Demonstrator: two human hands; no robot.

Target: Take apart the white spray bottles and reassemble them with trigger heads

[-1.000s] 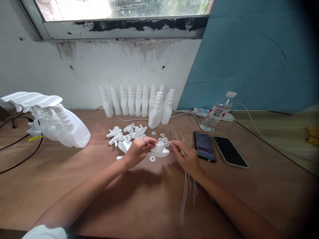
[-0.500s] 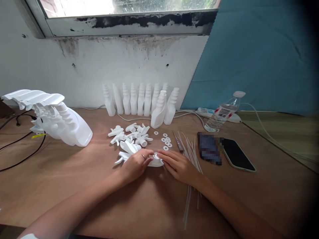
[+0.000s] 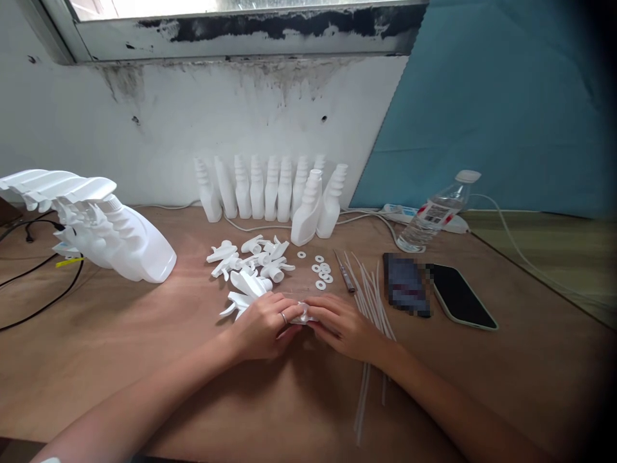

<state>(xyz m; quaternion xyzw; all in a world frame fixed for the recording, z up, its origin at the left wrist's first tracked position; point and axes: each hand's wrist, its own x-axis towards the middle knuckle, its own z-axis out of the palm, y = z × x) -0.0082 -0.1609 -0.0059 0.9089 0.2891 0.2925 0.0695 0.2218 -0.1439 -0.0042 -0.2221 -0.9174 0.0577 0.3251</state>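
My left hand (image 3: pixel 263 325) and my right hand (image 3: pixel 340 325) meet low over the wooden table (image 3: pixel 193 386), both closed around a white spray trigger head (image 3: pixel 303 315), of which only a small part shows between the fingers. A ring sits on a left finger. Just behind my left hand lies a pile of loose white trigger heads (image 3: pixel 250 263). Small white washers (image 3: pixel 322 269) are scattered behind my right hand. Thin white dip tubes (image 3: pixel 371 302) lie fanned out beside and under my right wrist.
A row of white bottles (image 3: pixel 270 193) stands by the wall. More white bottles with triggers (image 3: pixel 106 231) lie at the left near black cables (image 3: pixel 43 302). Two phones (image 3: pixel 434 289), a water bottle (image 3: pixel 434 215), a power strip and a small tool (image 3: pixel 346 276) are at the right.
Both hands have come down toward me with the trigger head, from raised above the washers to low on the table, and closed more tightly over it. The view has tilted down slightly.
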